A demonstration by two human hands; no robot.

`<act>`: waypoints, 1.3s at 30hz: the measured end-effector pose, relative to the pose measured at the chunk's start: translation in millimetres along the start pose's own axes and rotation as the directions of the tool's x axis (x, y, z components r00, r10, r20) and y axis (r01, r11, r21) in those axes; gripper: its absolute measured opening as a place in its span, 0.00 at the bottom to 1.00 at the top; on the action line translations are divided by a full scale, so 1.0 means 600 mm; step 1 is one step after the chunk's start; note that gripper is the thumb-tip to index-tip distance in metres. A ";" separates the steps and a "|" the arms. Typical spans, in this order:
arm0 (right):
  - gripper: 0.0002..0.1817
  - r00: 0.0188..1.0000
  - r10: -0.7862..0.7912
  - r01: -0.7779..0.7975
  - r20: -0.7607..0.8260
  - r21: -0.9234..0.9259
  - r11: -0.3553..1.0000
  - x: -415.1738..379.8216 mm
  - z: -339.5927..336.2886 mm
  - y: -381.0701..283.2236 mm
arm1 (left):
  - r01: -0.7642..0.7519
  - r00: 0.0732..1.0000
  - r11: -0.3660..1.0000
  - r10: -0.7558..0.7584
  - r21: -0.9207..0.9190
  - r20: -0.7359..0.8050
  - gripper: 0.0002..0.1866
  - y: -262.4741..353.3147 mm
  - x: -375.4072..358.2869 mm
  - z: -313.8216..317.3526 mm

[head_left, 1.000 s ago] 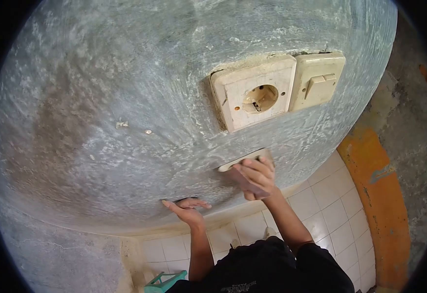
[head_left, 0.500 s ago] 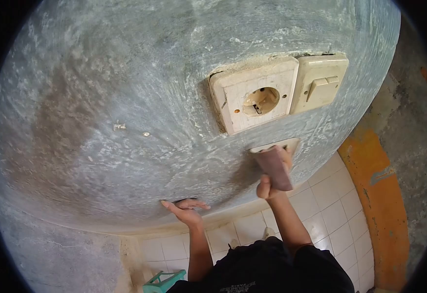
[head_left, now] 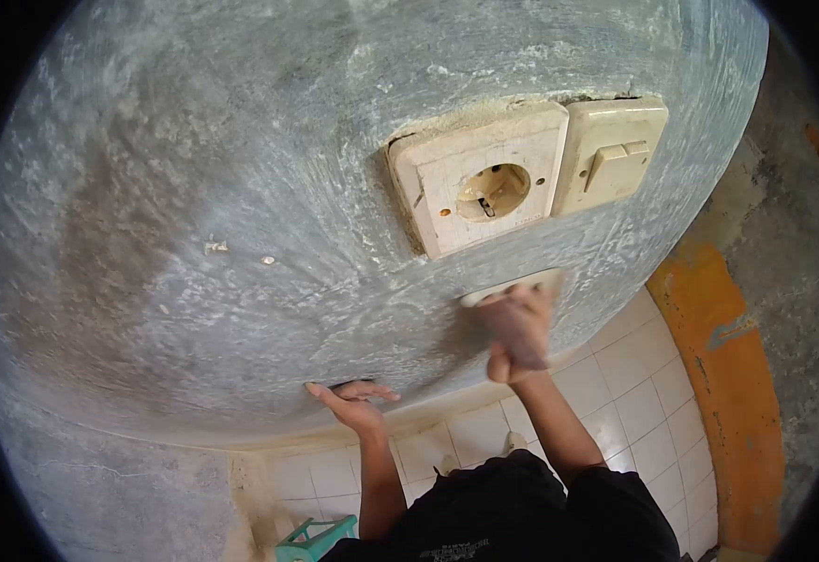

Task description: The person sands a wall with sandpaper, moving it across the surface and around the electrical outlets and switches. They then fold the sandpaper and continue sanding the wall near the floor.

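My right hand (head_left: 513,328) is closed on a brownish-purple sheet that looks like sandpaper (head_left: 519,339), blurred by motion. Along the top of that hand, a pale flat edge (head_left: 508,288) lies against the grey wall (head_left: 269,318), below the socket. Lower and to the left, my left hand (head_left: 358,405) rests at the wall with its fingers spread and nothing in it.
Above my right hand are a worn white wall socket (head_left: 419,178) and a cream light switch (head_left: 653,150). A green plastic stool (head_left: 316,539) stands low on the left. White floor tiles (head_left: 634,403) and an orange-painted band (head_left: 747,403) lie to the right.
My right hand has shifted slightly left along the wall with the sheet and the pale edge. My left hand stays in nearly the same place. The view has moved a little.
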State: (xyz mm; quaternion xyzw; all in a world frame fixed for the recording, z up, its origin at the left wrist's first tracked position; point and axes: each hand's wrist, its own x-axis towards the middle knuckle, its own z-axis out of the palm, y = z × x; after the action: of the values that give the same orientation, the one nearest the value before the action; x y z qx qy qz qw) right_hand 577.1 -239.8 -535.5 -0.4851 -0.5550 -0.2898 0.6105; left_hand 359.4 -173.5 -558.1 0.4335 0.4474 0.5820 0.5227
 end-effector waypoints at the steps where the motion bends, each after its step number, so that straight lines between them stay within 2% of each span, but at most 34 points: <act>1: 0.18 0.962 -0.243 0.257 0.125 -0.113 0.960 0.019 -0.006 -0.013 | 0.009 1.000 1.000 -0.010 -0.012 -0.011 0.51 -0.002 0.002 0.000; 4: 0.19 0.983 -0.182 0.172 -0.035 -0.183 0.968 0.000 0.001 0.013 | -0.030 1.000 0.999 0.030 0.035 0.007 0.50 -0.007 0.006 -0.003; 5: 0.20 0.991 -0.046 0.018 -0.128 -0.209 0.978 -0.009 0.009 0.003 | -0.029 1.000 0.999 0.028 0.033 0.006 0.50 -0.010 0.010 -0.003; 8: 0.19 0.983 -0.164 0.178 0.081 -0.211 0.961 0.004 0.009 -0.030 | -0.018 1.000 0.999 0.018 0.038 -0.005 0.50 -0.016 0.008 -0.010; 9: 0.18 0.978 -0.200 0.210 0.065 -0.203 0.956 -0.001 0.010 -0.018 | -0.019 1.000 0.999 0.019 0.035 -0.004 0.50 -0.016 0.008 -0.007; 12: 0.21 0.991 -0.096 0.077 -0.095 -0.188 0.979 -0.002 0.017 -0.011 | -0.015 1.000 1.000 0.015 0.020 0.003 0.50 -0.011 0.008 -0.003; 13: 0.22 0.998 -0.040 0.029 -0.058 -0.174 0.984 0.002 0.017 -0.025 | -0.010 1.000 1.000 0.010 0.017 0.004 0.50 -0.010 0.006 -0.004; 16: 0.19 0.954 -0.229 0.251 0.192 -0.102 0.963 0.000 0.014 -0.035 | -0.084 0.995 0.995 0.087 0.047 -0.046 0.48 -0.011 0.005 0.001; 17: 0.19 0.940 -0.293 0.316 0.173 -0.128 0.940 -0.004 0.012 -0.016 | -0.073 0.996 0.997 0.075 0.036 -0.040 0.48 -0.010 0.004 0.004; 18: 0.19 0.980 -0.180 0.190 0.085 -0.128 0.973 -0.009 0.012 -0.011 | -0.063 0.997 0.998 0.064 0.025 -0.035 0.48 -0.005 0.002 0.007; 20: 0.21 0.995 0.058 -0.065 -0.084 -0.082 0.994 -0.015 0.013 -0.006 | -0.060 0.997 0.998 0.060 0.003 -0.038 0.48 -0.005 0.002 0.008; 21: 0.18 1.000 0.013 -0.016 -0.028 -0.098 0.995 -0.004 0.009 -0.019 | -0.064 0.997 0.998 0.063 -0.006 -0.043 0.48 -0.009 0.004 0.005; 22: 0.18 0.992 -0.122 0.126 0.045 -0.114 0.985 -0.003 0.006 -0.015 | -0.067 0.997 0.998 0.066 -0.013 -0.043 0.47 -0.013 0.005 0.003; 24: 0.19 0.907 -0.377 0.403 0.189 -0.125 0.907 0.002 -0.004 0.005 | -0.048 0.997 0.998 0.046 -0.033 -0.065 0.47 -0.017 0.006 0.002; 26: 0.19 0.982 -0.182 0.185 0.040 -0.095 0.978 -0.020 -0.010 0.027 | -0.057 0.996 0.998 0.054 -0.042 -0.065 0.47 -0.016 0.007 0.004; 28: 0.20 0.984 0.088 -0.097 -0.155 -0.046 0.994 -0.035 -0.006 0.022 | -0.087 0.995 0.995 0.085 -0.042 -0.052 0.47 -0.013 0.003 0.007; 29: 0.20 1.000 0.023 -0.024 0.020 0.045 0.999 -0.053 -0.011 0.032 | -0.083 0.994 0.996 0.080 -0.042 -0.074 0.46 -0.015 0.002 0.006; 30: 0.18 0.979 -0.182 0.186 0.091 -0.037 0.982 -0.021 -0.020 0.014 | -0.078 0.993 0.996 0.074 -0.042 -0.091 0.46 -0.018 0.003 0.005; 32: 0.17 0.941 -0.297 0.315 0.162 -0.098 0.944 -0.050 -0.042 0.055 | -0.077 0.993 0.997 0.074 -0.033 -0.087 0.46 -0.021 0.003 0.011; 33: 0.18 0.993 -0.079 0.073 0.092 0.072 0.995 -0.049 -0.048 0.069 | -0.083 0.993 0.996 0.081 -0.027 -0.081 0.46 -0.021 0.001 0.009; 34: 0.18 0.997 0.052 -0.055 -0.056 -0.044 0.998 -0.057 -0.045 0.061 | -0.088 0.993 0.996 0.087 -0.019 -0.081 0.46 -0.020 0.000 0.005; 35: 0.19 0.962 0.182 -0.208 -0.203 -0.118 0.971 -0.062 -0.043 0.053 | -0.141 0.988 0.989 0.144 0.047 -0.048 0.46 -0.020 -0.001 0.003; 36: 0.19 0.990 0.065 -0.084 -0.126 -0.153 0.985 -0.056 -0.047 0.051 | -0.194 0.981 0.975 0.196 0.110 -0.009 0.45 -0.021 0.000 0.002; 38: 0.18 0.986 -0.161 0.165 0.036 -0.198 0.966 -0.053 -0.057 0.056 | -0.268 0.963 0.946 0.266 0.180 0.040 0.44 -0.026 -0.010 0.007; 39: 0.20 0.980 -0.182 0.195 0.076 -0.208 0.959 -0.055 -0.071 0.068 | -0.293 0.956 0.938 0.290 0.187 0.043 0.43 -0.028 -0.018 0.011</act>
State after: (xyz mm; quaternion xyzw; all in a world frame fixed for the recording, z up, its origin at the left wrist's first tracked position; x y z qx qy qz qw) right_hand 623.1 -269.9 -574.6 -0.5008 -0.5812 -0.3909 0.5084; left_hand 370.5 -182.7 -573.4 0.5476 0.4284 0.6040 0.3897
